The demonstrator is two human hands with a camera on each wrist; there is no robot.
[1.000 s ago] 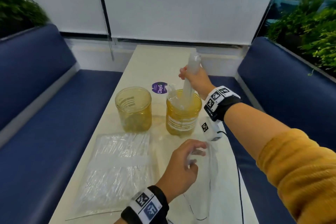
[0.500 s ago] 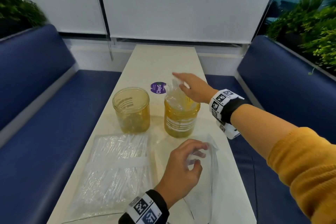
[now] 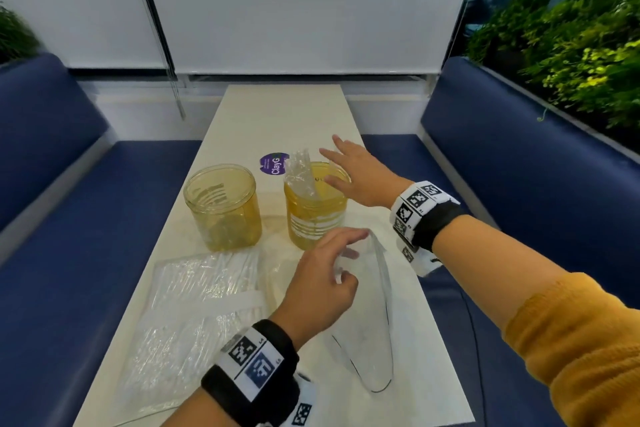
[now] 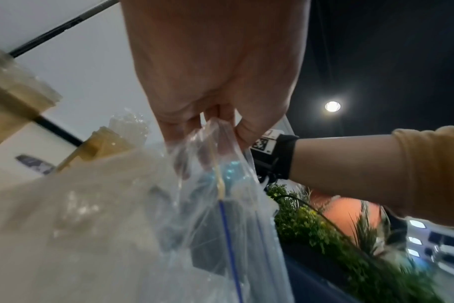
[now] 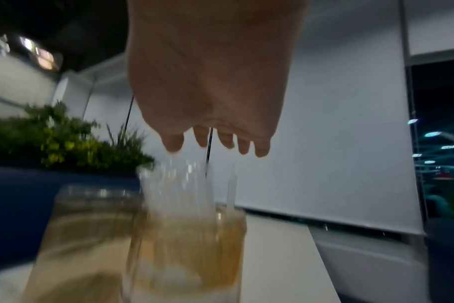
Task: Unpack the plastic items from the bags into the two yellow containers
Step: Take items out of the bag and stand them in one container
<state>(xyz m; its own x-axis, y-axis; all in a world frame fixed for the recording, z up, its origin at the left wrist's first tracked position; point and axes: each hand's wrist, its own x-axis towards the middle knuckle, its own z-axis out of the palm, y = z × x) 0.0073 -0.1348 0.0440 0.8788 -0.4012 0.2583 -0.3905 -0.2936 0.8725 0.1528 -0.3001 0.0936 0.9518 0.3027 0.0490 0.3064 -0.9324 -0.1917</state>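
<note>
While upright in the right yellow container (image 3: 316, 215), clear plastic items (image 3: 302, 173); right hand (image 3: 360, 173) spread, left hand (image 3: 320, 282) pinching bag (image 3: 370, 315).

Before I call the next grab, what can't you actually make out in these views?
- Open bag, head view: clear film and the left hand hide whether any items remain.
- Right jar, right wrist view: motion blur; item count unreadable.
- Left jar, head view: tinted wall obscures the contents.
- Full bag, head view: near corner cut off by the left wristband.
</note>
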